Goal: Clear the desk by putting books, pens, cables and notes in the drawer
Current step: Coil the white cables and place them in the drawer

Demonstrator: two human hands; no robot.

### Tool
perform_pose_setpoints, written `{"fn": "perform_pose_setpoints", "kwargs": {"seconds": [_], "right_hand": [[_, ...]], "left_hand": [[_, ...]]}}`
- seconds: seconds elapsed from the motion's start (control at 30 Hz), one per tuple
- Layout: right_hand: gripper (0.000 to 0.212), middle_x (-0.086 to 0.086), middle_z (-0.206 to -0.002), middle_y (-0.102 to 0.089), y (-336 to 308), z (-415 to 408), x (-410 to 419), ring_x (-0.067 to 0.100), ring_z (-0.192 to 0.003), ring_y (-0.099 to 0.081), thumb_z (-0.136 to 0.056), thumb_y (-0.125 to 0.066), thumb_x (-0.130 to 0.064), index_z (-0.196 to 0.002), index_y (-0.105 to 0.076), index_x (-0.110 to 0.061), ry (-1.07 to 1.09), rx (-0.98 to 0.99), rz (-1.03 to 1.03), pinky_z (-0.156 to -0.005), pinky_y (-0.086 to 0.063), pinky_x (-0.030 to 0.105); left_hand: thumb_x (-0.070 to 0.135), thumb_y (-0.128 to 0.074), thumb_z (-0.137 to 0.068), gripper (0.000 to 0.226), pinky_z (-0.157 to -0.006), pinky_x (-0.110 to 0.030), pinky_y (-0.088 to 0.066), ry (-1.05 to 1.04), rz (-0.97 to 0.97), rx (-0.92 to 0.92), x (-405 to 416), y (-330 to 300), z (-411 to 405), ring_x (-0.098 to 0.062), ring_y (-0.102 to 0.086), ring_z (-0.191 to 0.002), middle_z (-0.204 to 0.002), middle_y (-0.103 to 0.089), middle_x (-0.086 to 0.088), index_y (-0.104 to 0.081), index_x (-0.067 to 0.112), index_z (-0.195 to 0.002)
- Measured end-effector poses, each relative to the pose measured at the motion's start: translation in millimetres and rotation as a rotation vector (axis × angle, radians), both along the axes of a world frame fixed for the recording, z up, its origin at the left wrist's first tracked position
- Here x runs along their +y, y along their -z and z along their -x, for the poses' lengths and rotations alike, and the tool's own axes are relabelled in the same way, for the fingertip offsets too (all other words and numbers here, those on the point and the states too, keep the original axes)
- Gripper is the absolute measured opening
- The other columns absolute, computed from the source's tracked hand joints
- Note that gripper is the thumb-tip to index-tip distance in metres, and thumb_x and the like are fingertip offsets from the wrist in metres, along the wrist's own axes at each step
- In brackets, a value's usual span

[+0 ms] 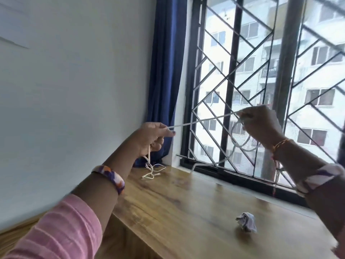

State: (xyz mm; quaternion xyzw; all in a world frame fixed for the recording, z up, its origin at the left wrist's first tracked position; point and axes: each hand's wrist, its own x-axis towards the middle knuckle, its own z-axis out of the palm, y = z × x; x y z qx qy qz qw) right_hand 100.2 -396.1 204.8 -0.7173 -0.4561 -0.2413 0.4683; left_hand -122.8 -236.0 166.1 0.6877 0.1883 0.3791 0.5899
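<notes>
On the desk [186,212] beneath the stretched cable [201,121], crumpled paper [246,221].

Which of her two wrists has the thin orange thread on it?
The right hand's wrist, by the window; the left hand's arm has a broad purple-and-orange bangle.

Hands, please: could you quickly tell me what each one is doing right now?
Left hand: closed, pinching the white cable.
Right hand: closed, gripping the same cable, coiled loops hanging below.

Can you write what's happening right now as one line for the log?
left hand: grips thin white cable | right hand: pinches cable, loops hanging | crumpled white paper ball: on wooden desk
</notes>
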Motion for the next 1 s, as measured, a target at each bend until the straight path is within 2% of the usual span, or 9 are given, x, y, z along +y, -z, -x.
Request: {"fn": "perform_pose_setpoints", "kwargs": {"seconds": [0.1, 0.2, 0.3, 0.37, 0.5, 0.6, 0.67, 0.87, 1.0], "right_hand": [[0.019, 0.016, -0.093, -0.072, -12, -16, -20, 0.035, -0.082, -0.067, -0.084, -0.059, -0.013, -0.097, -0.072, -0.015, 0.046, 0.019, -0.006, -0.075, -0.056, 0.049], [0.019, 0.014, -0.096, -0.072, -19, -29, -39, 0.033, -0.090, -0.067, -0.083, -0.061, -0.016, -0.098, -0.072, -0.016, 0.129, 0.000, -0.035, -0.079, -0.055, 0.043], [0.022, 0.013, -0.093, -0.072, -25, -51, -63, 0.035, -0.085, -0.067, -0.079, -0.057, -0.015, -0.095, -0.072, -0.017, 0.228, 0.032, -0.055, -0.067, -0.056, 0.040], [0.028, 0.013, -0.094, -0.073, -28, -71, -84, 0.035, -0.087, -0.068, -0.073, -0.053, -0.024, -0.095, -0.071, -0.020, 0.272, 0.075, -0.076, -0.051, -0.055, 0.029], [0.037, 0.014, -0.109, -0.068, -26, -102, -129, 0.034, -0.105, -0.062, -0.078, -0.048, -0.031, -0.106, -0.068, -0.016, 0.532, 0.077, -0.121, -0.089, -0.051, 0.048], [0.047, 0.014, -0.105, -0.069, -20, -123, -160, 0.036, -0.103, -0.062, -0.073, -0.041, -0.039, -0.102, -0.068, -0.015, 0.674, 0.070, -0.115, -0.092, -0.045, 0.055], [0.037, 0.016, -0.106, -0.068, -12, -131, -178, 0.037, -0.104, -0.061, -0.079, -0.046, -0.032, -0.099, -0.070, -0.014, 0.735, 0.044, -0.069, -0.094, -0.044, 0.055], [0.026, 0.016, -0.110, -0.064, 6, -163, -223, 0.039, -0.104, -0.057, -0.087, -0.046, -0.013, -0.100, -0.067, -0.020, 0.982, -0.094, 0.103, -0.091, -0.039, 0.050], [0.034, 0.020, -0.115, -0.054, 21, -210, -258, 0.039, -0.112, -0.046, -0.077, -0.039, -0.015, -0.102, -0.062, -0.012, 1.179, -0.252, 0.213, -0.095, -0.032, 0.059]], "left_hand": [[0.016, -0.074, -0.075, 0.022, -0.035, -0.014, -0.028, 0.034, -0.353, 0.231, -6, -11, -9, -0.004, -0.034, -0.042, -0.048, -0.040, 0.007, -0.053, 0.013, -0.067], [0.040, -0.071, -0.068, 0.030, -0.039, -0.014, -0.029, 0.147, -0.401, 0.293, -10, -19, -28, -0.004, -0.034, -0.045, -0.051, -0.038, 0.008, -0.054, 0.016, -0.066], [0.055, -0.069, -0.061, 0.043, -0.044, -0.018, -0.032, 0.184, -0.469, 0.327, -6, -18, -55, -0.007, -0.036, -0.052, -0.059, -0.041, 0.004, -0.060, 0.014, -0.072], [0.057, -0.072, -0.064, 0.038, -0.049, -0.023, -0.036, 0.192, -0.550, 0.318, -4, -13, -75, -0.010, -0.039, -0.051, -0.055, -0.044, 0.004, -0.059, 0.022, -0.058], [0.056, -0.065, -0.073, 0.038, -0.064, -0.029, -0.044, 0.219, -0.654, 0.287, -10, -7, -120, -0.013, -0.053, -0.058, -0.059, -0.059, 0.001, -0.063, 0.021, -0.058], [0.044, -0.058, -0.085, 0.031, -0.081, -0.035, -0.044, 0.209, -0.686, 0.288, -16, -4, -154, -0.015, -0.061, -0.077, -0.074, -0.068, 0.001, -0.067, 0.020, -0.067], [0.037, -0.056, -0.089, 0.029, -0.080, -0.033, -0.044, 0.174, -0.599, 0.197, -25, -4, -176, -0.018, -0.064, -0.082, -0.083, -0.069, -0.005, -0.065, 0.016, -0.071], [0.030, -0.057, -0.090, 0.025, -0.054, -0.025, -0.049, 0.141, -0.266, -0.019, -66, -12, -245, -0.009, -0.056, -0.042, -0.061, -0.050, -0.003, -0.056, 0.014, -0.071], [0.026, -0.052, -0.093, 0.029, -0.036, -0.012, -0.038, 0.175, 0.212, -0.269, -82, -24, -290, -0.007, -0.039, -0.035, -0.042, -0.042, 0.004, -0.048, 0.016, -0.067]]}}
